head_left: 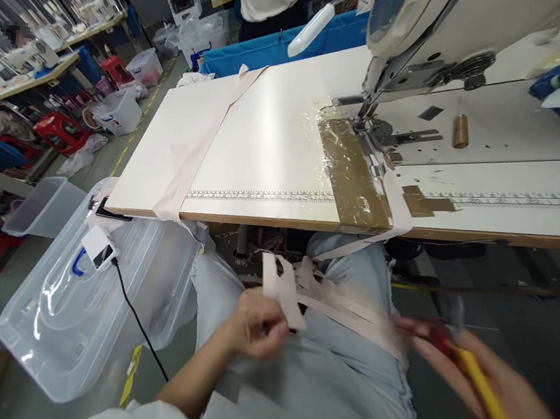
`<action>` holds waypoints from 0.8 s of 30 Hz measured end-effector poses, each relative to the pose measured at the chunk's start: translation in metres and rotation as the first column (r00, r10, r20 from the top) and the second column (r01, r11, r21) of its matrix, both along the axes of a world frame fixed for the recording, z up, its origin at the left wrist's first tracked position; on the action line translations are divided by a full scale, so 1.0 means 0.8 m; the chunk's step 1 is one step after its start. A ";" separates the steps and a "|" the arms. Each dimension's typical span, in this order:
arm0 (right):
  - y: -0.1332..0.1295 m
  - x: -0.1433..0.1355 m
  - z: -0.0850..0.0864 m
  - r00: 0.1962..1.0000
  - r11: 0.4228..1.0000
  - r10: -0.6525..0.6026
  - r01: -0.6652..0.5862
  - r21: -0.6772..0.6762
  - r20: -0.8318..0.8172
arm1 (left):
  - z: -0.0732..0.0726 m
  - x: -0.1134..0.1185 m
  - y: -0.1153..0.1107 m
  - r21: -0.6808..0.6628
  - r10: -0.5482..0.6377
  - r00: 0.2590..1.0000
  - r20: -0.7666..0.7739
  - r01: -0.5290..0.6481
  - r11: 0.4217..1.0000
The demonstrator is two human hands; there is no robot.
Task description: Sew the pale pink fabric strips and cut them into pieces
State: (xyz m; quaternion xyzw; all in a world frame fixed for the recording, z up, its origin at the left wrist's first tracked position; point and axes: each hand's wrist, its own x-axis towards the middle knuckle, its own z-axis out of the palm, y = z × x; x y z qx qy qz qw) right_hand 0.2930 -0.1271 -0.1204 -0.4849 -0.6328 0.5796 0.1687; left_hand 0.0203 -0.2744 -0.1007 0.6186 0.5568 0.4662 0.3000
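My left hand, its fingers curled closed, holds a pale pink fabric piece with cut-out gaps above my lap. From there, pale pink fabric strips stretch across my thighs toward the right. My right hand is smeared by motion at the lower right. Its fingers are around a tool with a yellow handle and a red part, too blurred to name. Whether the tool touches the strips' right end, I cannot tell. Another pale strip runs from the sewing machine over the table edge.
A white sewing table with a printed ruler is ahead; a pink band lies across its left part. A bobbin-like brown spool stands on the machine bed. To my left is a lidded clear bin bearing a white device with a cable.
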 end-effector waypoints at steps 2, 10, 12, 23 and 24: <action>-0.012 -0.029 0.009 0.980 0.986 0.122 -0.138 -0.092 -0.158 | 0.009 0.018 -0.002 0.072 -0.159 0.985 -0.065 0.164 0.984; -0.035 -0.140 0.021 0.820 0.921 0.335 -0.388 -0.020 -0.464 | 0.028 0.029 -0.021 0.082 -0.200 0.971 0.130 0.191 0.978; -0.035 -0.140 0.027 0.858 0.926 0.377 -0.361 0.113 -0.348 | 0.024 0.029 -0.025 -0.076 0.060 0.961 0.269 -0.041 0.996; -0.023 -0.134 0.055 0.862 0.827 0.504 -0.460 0.323 -0.061 | 0.023 0.015 -0.006 -0.549 0.427 0.747 0.510 -0.099 0.830; -0.018 -0.127 0.053 0.851 0.823 0.523 -0.491 0.285 -0.046 | 0.025 0.011 -0.007 -0.556 0.450 0.719 0.530 -0.106 0.824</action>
